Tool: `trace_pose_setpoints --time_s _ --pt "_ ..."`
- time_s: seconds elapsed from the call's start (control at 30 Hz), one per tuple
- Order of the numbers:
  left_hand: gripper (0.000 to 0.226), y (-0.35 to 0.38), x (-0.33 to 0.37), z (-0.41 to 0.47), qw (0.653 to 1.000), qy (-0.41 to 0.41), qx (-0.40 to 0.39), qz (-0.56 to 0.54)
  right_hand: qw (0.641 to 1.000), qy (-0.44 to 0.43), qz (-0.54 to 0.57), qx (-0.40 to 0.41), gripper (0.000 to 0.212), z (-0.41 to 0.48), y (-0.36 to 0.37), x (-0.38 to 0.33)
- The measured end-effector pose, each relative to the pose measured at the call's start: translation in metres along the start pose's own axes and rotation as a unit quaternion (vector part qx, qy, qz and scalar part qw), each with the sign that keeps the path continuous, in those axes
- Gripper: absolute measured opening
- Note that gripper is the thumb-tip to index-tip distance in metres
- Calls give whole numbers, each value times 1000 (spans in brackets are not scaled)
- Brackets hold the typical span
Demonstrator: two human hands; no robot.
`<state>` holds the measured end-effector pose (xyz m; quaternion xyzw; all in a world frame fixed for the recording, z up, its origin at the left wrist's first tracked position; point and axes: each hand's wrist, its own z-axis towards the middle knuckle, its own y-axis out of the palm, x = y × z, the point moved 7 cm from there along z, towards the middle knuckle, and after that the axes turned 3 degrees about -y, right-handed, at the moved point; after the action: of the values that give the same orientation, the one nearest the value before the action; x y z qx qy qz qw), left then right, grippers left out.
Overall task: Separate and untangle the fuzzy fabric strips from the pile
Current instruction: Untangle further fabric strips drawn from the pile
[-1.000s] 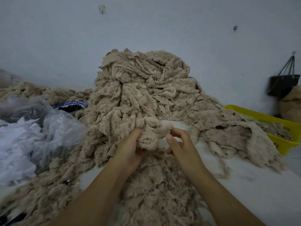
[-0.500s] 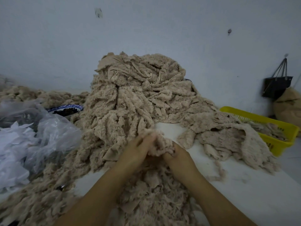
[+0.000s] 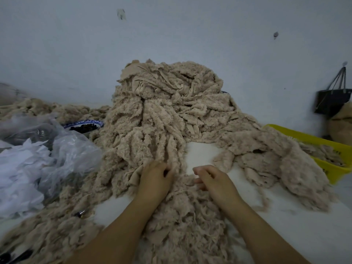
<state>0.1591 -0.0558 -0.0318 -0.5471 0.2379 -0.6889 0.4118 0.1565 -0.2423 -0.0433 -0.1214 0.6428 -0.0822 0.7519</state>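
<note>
Tall pile of fuzzy fabric strips [image 3: 167, 111] heaped on a white table [image 3: 200, 155]. At the pile's near foot, the left hand [image 3: 155, 178] curls its fingers round one hanging strip [image 3: 172, 155]. Just right of it, the right hand [image 3: 213, 180] sits with bent fingers over loose strips; whether it holds any cannot be told. Right of the pile, a yellow basket [image 3: 323, 143]; left, clear plastic bags [image 3: 57, 155] and a blue-rimmed bowl [image 3: 83, 126].

The left hand [image 3: 154, 180] has fingertips buried in the fuzzy strips [image 3: 162, 119]; the bowl [image 3: 83, 125] sits half hidden; the black bag [image 3: 332, 101] is cut off.
</note>
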Motion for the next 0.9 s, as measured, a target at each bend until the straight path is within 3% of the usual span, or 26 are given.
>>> trace_pose_setpoints --time_s 0.07,0.17,0.3,0.4,0.53,0.7,0.77,0.83,0.9 --pt "21 -10 5 -2 995 17 39 -90 999 -19 -30 -7 22 -2 3 -1" --pt "18 -19 31 -14 982 96 49 -153 999 -5 38 -20 36 -4 6 -3" --pt "16 -5 76 -37 960 239 -55 -138 966 31 247 -76 49 -5 15 -6" --pt "18 7 89 -47 944 274 -134 -124 954 95 273 -81 44 -6 16 -3" --pt "20 12 94 -51 935 276 -174 -138 946 145 280 -80 39 -7 16 1" --pt "20 23 80 -45 944 219 -203 -139 962 128 241 6 35 0 10 6" --pt "27 24 69 -39 959 174 -181 -129 964 103 242 41 38 3 2 3" --pt "33 17 54 -27 974 95 -122 -168 961 64 266 31 45 4 2 -4" --pt "36 11 33 -16 957 -40 -77 -277 974 5 228 -15 50 1 10 -14"
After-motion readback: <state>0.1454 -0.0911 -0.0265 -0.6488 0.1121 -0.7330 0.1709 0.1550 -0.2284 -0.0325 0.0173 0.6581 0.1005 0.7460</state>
